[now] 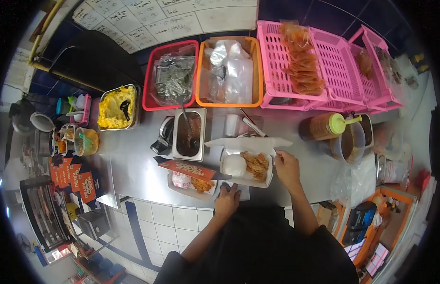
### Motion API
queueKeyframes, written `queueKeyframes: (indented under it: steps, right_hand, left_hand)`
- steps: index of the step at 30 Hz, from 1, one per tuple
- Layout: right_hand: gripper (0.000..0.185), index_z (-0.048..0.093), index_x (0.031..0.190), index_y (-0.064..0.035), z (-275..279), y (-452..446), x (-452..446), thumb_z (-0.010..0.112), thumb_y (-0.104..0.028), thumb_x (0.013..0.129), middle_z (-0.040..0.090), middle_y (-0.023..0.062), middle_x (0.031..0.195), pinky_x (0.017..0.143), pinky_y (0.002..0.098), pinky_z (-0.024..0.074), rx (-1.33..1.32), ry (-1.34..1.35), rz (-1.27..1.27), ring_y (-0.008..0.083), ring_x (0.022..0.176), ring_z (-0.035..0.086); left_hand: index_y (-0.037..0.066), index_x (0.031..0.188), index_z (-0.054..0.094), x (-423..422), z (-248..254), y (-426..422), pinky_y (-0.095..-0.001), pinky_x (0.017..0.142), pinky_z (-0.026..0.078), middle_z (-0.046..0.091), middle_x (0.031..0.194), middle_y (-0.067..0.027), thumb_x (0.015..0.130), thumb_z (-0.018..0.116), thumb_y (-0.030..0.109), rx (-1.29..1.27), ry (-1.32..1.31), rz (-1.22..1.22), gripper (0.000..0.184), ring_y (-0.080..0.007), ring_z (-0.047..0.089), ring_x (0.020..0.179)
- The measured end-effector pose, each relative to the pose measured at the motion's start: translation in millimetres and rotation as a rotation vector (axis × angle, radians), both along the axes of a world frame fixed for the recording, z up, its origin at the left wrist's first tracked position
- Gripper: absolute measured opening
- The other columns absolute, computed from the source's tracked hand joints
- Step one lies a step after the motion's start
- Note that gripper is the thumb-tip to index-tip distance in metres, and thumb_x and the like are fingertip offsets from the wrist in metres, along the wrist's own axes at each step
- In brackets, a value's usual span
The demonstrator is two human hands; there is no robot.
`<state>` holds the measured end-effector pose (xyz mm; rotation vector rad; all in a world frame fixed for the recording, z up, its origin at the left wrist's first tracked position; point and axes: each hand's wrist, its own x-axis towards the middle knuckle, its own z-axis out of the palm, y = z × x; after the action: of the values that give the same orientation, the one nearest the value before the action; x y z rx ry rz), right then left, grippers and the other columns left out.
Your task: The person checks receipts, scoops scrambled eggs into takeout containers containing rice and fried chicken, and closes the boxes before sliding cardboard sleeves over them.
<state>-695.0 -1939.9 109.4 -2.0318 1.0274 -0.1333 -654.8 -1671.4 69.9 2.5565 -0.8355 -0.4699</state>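
An open white box [247, 181] stands on the steel counter, holding a white mound of rice [234, 165] and browned fried food [256, 165]. My right hand [287, 166] is closed on the box's right edge. By the lower left corner of that box, my left hand [227, 199] has its fingers bent at a pale sheet [244, 193] on the counter; what it holds, if anything, is too small to tell. A second box [190, 191] with fried food and a white wrapped packet [181, 180] lies to the left, its printed orange and black lid [186, 168] raised.
Behind the boxes are a steel pan of dark sauce [188, 137], a red basket [148, 90], an orange basket [258, 71] and pink racks [333, 61]. A yellow-filled tub [116, 109] sits left; a green-capped bottle [324, 127] and jug [350, 146] stand right.
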Motion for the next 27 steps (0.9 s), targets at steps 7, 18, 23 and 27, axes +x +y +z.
queueKeyframes:
  steps: [7,18,23,27]
  right_hand:
    - [0.033,0.070,0.114,0.0038,-9,2,-9,0.071,-0.021,0.092,0.073,0.0127,0.089,0.069,0.0288,0.0545,0.543,-0.101,-0.240,0.0162,0.077,0.071]
    - [0.035,0.071,0.086,0.0026,115,-23,-1,0.071,-0.031,0.096,0.064,0.0094,0.064,0.058,0.0346,0.0499,0.071,-0.074,-0.098,0.0193,0.059,0.063]
    - [0.034,0.071,0.091,0.0032,124,-45,121,0.068,-0.031,0.094,0.070,0.0195,0.075,0.062,0.0437,0.0527,-0.416,-0.177,0.379,0.0328,0.065,0.069]
    - [0.034,0.077,0.099,-0.0073,27,-66,169,0.067,-0.038,0.089,0.073,0.0206,0.091,0.073,0.0497,0.0548,-0.324,0.440,0.644,0.0377,0.086,0.073]
  left_hand:
    - [0.019,0.133,0.064,3,-1,1,-0.0434,0.059,0.058,0.055,0.100,-0.0117,0.092,0.070,0.030,-0.023,0.022,-0.030,0.043,-0.0297,0.065,0.083]
    - [0.015,0.127,0.064,10,9,5,-0.0473,0.067,0.057,0.062,0.100,-0.0148,0.090,0.071,0.029,-0.126,0.169,0.129,0.040,-0.0337,0.068,0.087]
    - [0.012,0.123,0.064,16,5,10,-0.0492,0.072,0.055,0.064,0.098,-0.0163,0.090,0.070,0.027,-0.235,0.250,0.130,0.037,-0.0361,0.066,0.086]
    - [0.008,0.121,0.064,23,9,14,-0.0508,0.076,0.053,0.064,0.095,-0.0185,0.090,0.070,0.026,-0.228,0.248,0.067,0.036,-0.0398,0.064,0.086]
